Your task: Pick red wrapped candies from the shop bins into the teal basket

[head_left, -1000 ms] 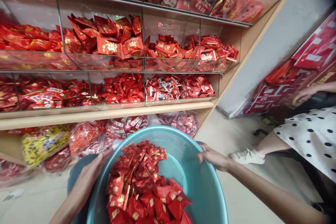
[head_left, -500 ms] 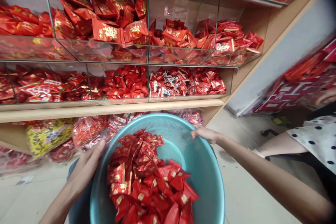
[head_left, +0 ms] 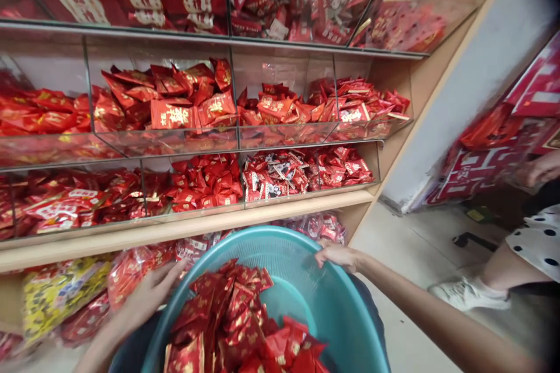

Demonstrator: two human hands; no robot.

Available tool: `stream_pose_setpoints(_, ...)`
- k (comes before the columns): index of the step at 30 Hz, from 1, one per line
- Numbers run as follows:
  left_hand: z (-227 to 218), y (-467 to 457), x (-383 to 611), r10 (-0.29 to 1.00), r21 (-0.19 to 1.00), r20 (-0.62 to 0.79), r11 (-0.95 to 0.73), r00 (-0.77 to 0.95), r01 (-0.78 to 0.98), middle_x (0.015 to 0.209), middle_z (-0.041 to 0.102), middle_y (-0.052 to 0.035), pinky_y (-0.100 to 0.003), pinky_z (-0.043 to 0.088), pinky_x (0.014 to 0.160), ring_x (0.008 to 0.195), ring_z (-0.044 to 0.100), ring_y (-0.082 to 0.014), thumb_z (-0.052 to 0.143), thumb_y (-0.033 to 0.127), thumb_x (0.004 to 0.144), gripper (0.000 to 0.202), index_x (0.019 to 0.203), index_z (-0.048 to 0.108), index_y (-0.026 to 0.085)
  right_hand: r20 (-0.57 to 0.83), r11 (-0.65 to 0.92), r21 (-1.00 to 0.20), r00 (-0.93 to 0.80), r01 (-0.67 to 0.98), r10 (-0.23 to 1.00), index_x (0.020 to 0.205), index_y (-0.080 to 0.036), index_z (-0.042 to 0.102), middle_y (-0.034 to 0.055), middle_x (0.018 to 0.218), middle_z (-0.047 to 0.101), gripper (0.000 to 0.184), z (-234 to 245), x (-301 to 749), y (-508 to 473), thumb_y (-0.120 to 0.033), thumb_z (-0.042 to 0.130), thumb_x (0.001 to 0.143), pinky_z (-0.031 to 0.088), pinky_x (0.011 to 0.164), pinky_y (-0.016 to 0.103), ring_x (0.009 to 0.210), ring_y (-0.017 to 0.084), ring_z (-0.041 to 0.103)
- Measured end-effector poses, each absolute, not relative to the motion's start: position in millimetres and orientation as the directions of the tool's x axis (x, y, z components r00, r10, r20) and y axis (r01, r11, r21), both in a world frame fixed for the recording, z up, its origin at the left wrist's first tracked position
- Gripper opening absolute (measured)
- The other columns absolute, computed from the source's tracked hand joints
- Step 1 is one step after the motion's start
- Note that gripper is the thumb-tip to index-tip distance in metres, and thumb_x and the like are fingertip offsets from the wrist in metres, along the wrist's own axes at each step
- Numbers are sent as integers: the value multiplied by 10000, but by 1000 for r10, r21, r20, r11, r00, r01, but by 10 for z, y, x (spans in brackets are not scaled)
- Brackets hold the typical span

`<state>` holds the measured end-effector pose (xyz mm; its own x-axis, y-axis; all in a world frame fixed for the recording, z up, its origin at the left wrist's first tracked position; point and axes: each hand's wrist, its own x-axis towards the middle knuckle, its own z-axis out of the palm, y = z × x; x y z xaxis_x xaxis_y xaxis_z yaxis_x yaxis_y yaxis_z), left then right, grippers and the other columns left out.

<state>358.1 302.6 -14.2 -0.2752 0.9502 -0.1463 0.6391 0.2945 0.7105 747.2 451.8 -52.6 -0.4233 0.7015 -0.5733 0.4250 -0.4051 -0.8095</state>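
A teal plastic basket (head_left: 297,297) with a perforated wall sits low in front of me, tilted my way. Red candy packets (head_left: 245,320) with gold print are heaped in its left and near part. My right hand (head_left: 336,256) grips the far right rim, fingers curled over the edge. Beside the left rim is my left hand (head_left: 153,291), its fingers stretched out and somewhat blurred; whether it presses on the basket is hard to see. Dark blue fabric shows on both sides below the basket.
Wooden shelving (head_left: 192,230) ahead has clear bins of red packets. Below it lie bagged goods, among them a yellow bag (head_left: 65,297). At right, another person's shoe (head_left: 470,294) and polka-dot clothing (head_left: 538,239) show near red bags (head_left: 476,169).
The view has tipped upward, so shelves and basket appear lower and more of the upper bins shows. My left hand's fingers look straighter beside the rim; my right hand keeps its grip.
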Motion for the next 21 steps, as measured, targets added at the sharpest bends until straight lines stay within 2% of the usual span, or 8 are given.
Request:
stream_pose_setpoints(5, -40, 3635, 3758, 983, 766, -182, 145, -5, 626, 859, 706, -43, -333, 433, 817, 892, 599, -277, 409, 587, 769, 499, 776, 701, 182, -535, -386, -838, -445, 385, 718, 700, -174, 510, -82, 471, 505, 232, -589, 7456, 4493, -77, 497, 490, 444, 407, 179, 378, 79, 488)
stream_pose_setpoints(9, -75, 3933, 3913, 967, 776, -202, 60, 157, 628, 636, 639, -22, -295, 436, 644, 661, 566, -215, 434, 620, 729, 534, 659, 663, 142, -487, -291, -854, -468, 432, 737, 706, -163, 550, -62, 497, 530, 180, -456, 7522, 4447, -119, 482, 545, 468, 473, 215, 426, 96, 510)
stream_pose_setpoints(12, -175, 3975, 3898, 963, 835, -214, 93, 165, 543, 641, 627, -9, -269, 423, 588, 618, 538, -184, 465, 615, 709, 518, 736, 667, 138, -258, 15, -885, -516, 465, 817, 875, -162, 608, 2, 775, 645, 308, -222, 7560, 4374, -149, 529, 578, 484, 740, 286, 795, 176, 601)
stream_pose_setpoints(14, -224, 3953, 3865, 959, 857, -228, 114, 171, 502, 672, 639, -16, -264, 422, 581, 627, 538, -184, 483, 605, 701, 511, 760, 672, 135, -20, 206, -864, -440, 459, 898, 1053, -185, 574, 42, 1053, 611, 456, -86, 7491, 4270, -177, 574, 597, 379, 933, 334, 1088, 218, 490)
stream_pose_setpoints(16, -247, 3926, 3845, 959, 869, -229, 124, 167, 480, 683, 647, -20, -264, 422, 582, 636, 540, -187, 497, 598, 692, 506, 776, 678, 133, 114, 264, -875, -356, 406, 927, 1174, -208, 499, 60, 1238, 505, 523, -37, 7315, 4110, -229, 567, 656, 288, 1010, 362, 1208, 218, 377)
stream_pose_setpoints(17, -251, 3915, 3844, 961, 871, -223, 123, 161, 475, 686, 651, -22, -264, 422, 583, 639, 541, -189, 501, 596, 689, 504, 780, 680, 133, 75, 203, -920, -357, 335, 931, 1175, -211, 492, 62, 1261, 485, 491, -56, 7195, 4018, -254, 550, 689, 297, 1004, 354, 1196, 205, 394)
stream_pose_setpoints(19, -255, 3902, 3856, 968, 871, -205, 113, 145, 477, 690, 657, -24, -267, 421, 583, 646, 543, -195, 504, 594, 683, 502, 778, 683, 136, -249, -175, -961, -393, 215, 885, 1131, -214, 497, 69, 1222, 511, 417, -173, 6928, 3850, -342, 524, 735, 378, 930, 348, 1113, 195, 478)
stream_pose_setpoints(21, -258, 3895, 3875, 975, 867, -183, 99, 128, 489, 695, 663, -26, -269, 420, 586, 660, 545, -204, 502, 596, 679, 500, 769, 684, 139, -630, -581, -776, -347, 245, 695, 1111, -191, 491, 109, 1244, 484, 437, -356, 6680, 3756, -440, 502, 752, 425, 857, 359, 1097, 219, 495)
